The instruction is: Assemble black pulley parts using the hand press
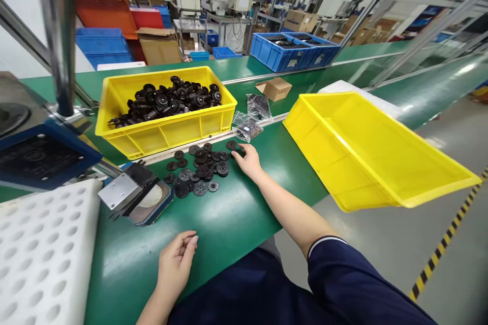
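The right hand (pixel 249 162) is reaching, fingers slightly parted, beside the black discs (pixel 203 170); the left hand (pixel 174 261) is curling loosely before them

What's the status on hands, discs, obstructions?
Right hand open beside black discs, contact unclear. Left hand low over green bench, grip unclear. Discs loose, clustered. Metal fixture close on their left.

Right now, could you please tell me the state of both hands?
Left hand: loosely open, nothing visible in it.
Right hand: half open beside the black discs; contact cannot be told.
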The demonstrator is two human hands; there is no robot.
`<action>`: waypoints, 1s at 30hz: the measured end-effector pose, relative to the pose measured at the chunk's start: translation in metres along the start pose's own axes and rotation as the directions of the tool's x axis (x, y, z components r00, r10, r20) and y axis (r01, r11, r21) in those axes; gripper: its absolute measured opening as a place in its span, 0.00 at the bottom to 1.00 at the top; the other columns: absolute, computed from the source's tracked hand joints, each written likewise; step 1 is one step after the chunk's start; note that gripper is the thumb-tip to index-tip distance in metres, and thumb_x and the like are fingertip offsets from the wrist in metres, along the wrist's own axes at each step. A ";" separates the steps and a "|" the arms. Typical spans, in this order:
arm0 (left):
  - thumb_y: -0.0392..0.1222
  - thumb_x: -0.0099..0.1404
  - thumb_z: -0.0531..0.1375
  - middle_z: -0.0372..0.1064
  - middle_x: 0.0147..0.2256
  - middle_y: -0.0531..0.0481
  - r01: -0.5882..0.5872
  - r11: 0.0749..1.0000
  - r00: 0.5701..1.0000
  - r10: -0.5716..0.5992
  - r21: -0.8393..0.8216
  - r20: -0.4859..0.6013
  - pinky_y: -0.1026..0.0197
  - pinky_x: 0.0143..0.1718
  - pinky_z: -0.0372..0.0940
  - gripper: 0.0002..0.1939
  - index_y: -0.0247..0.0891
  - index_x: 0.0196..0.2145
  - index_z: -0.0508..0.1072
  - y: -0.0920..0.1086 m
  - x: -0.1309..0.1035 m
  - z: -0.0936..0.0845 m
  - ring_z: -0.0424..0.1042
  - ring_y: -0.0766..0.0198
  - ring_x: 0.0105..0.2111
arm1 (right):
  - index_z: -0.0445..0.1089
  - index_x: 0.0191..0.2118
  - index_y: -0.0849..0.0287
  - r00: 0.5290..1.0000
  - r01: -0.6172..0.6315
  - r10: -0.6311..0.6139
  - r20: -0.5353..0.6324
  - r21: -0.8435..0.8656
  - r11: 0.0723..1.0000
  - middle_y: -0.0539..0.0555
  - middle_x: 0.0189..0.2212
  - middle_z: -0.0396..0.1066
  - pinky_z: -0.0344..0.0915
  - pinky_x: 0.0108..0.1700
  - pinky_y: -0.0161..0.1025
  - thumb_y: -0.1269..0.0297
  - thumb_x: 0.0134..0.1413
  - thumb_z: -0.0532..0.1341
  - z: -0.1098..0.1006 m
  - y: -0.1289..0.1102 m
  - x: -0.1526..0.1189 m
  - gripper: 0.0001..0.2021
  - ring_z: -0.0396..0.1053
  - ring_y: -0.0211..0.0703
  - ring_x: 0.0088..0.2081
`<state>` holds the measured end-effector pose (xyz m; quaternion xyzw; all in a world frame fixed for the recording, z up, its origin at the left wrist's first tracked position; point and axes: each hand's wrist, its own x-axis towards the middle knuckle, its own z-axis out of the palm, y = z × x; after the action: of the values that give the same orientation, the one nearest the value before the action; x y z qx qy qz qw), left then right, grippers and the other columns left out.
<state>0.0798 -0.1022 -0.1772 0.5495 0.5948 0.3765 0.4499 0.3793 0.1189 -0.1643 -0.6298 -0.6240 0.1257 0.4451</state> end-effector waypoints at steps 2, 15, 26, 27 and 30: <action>0.55 0.63 0.61 0.73 0.26 0.48 -0.039 0.998 0.999 0.041 0.054 -0.022 0.65 0.19 0.68 0.18 0.38 0.40 0.77 0.000 -0.001 0.002 0.72 0.63 0.22 | 0.72 0.48 0.62 1.000 -0.007 0.007 0.003 -0.034 0.999 0.62 0.44 0.72 0.67 0.51 0.52 0.58 0.51 0.67 0.001 0.013 -0.007 0.20 0.69 0.51 0.43; 0.52 0.65 0.61 0.75 0.28 0.48 -0.092 0.981 0.995 0.098 0.168 -0.029 0.63 0.26 0.71 0.15 0.38 0.41 0.77 -0.009 -0.003 0.001 0.74 0.62 0.24 | 0.75 0.44 0.60 0.990 0.042 -0.035 0.135 -0.055 0.998 0.55 0.36 0.72 0.67 0.42 0.40 0.56 0.53 0.67 -0.002 0.015 -0.020 0.15 0.67 0.42 0.36; 0.48 0.65 0.61 0.76 0.29 0.47 -0.088 0.984 0.995 0.094 0.156 -0.027 0.60 0.29 0.71 0.11 0.40 0.40 0.77 0.003 0.000 0.001 0.74 0.61 0.26 | 0.74 0.44 0.61 0.998 0.020 -0.012 0.054 -0.144 0.989 0.61 0.41 0.75 0.66 0.51 0.49 0.56 0.55 0.60 -0.006 0.009 -0.027 0.16 0.70 0.51 0.44; 0.47 0.65 0.60 0.76 0.30 0.47 -0.093 0.985 0.995 0.098 0.147 -0.025 0.60 0.30 0.71 0.10 0.40 0.39 0.77 0.009 -0.003 -0.002 0.74 0.61 0.27 | 0.75 0.41 0.61 0.998 0.034 -0.026 0.058 -0.142 0.989 0.63 0.41 0.75 0.65 0.52 0.52 0.57 0.54 0.59 -0.008 0.005 -0.028 0.15 0.70 0.54 0.45; 0.44 0.66 0.60 0.76 0.34 0.46 -0.157 0.974 0.986 0.165 0.165 -0.037 0.58 0.37 0.71 0.09 0.40 0.40 0.78 0.028 -0.006 -0.026 0.75 0.60 0.32 | 0.75 0.35 0.60 0.993 0.080 -0.072 0.093 -0.084 0.993 0.66 0.37 0.74 0.63 0.52 0.60 0.54 0.51 0.58 -0.012 0.001 -0.026 0.15 0.70 0.60 0.44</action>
<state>0.0642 -0.1042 -0.1422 0.6209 0.5882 0.3758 0.3567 0.3838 0.0915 -0.1689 -0.6182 -0.6719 0.1094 0.3930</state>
